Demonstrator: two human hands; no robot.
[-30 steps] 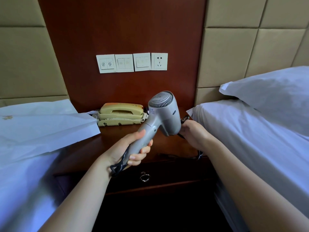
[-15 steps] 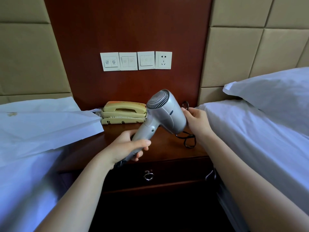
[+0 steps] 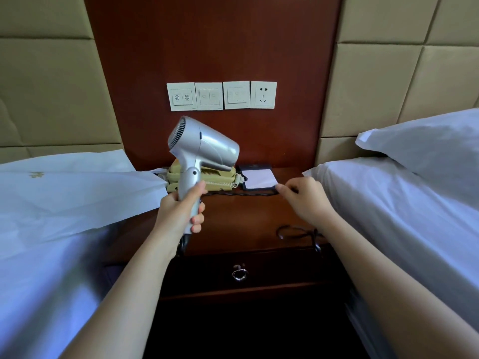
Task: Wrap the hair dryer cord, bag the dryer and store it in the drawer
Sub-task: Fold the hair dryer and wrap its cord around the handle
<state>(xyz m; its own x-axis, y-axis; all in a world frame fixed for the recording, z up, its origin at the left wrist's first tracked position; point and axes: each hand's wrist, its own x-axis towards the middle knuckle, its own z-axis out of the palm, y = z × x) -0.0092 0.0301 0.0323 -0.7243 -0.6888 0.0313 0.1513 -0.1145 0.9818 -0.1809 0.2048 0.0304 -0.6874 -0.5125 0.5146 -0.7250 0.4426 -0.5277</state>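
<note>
My left hand [image 3: 181, 211] grips the handle of the silver hair dryer [image 3: 207, 149], which stands upright over the nightstand with its grille end to the left. The black cord [image 3: 243, 193] runs taut from the handle to my right hand [image 3: 303, 198], whose fingertips pinch it. More of the cord lies in a loose loop [image 3: 298, 233] on the nightstand's front right. The white paper bag [image 3: 77, 193] lies on the left bed. The drawer [image 3: 272, 270] below, with a ring pull [image 3: 239, 273], is shut.
A beige telephone [image 3: 223, 181] and a notepad [image 3: 260, 178] sit at the back of the wooden nightstand [image 3: 241, 224]. Wall switches and a socket [image 3: 263, 94] are above. Beds flank both sides, with a pillow [image 3: 427, 146] on the right one.
My left hand turned the dryer upright and shifted it left. My right hand left the dryer body and drew the cord out to the right, taut.
</note>
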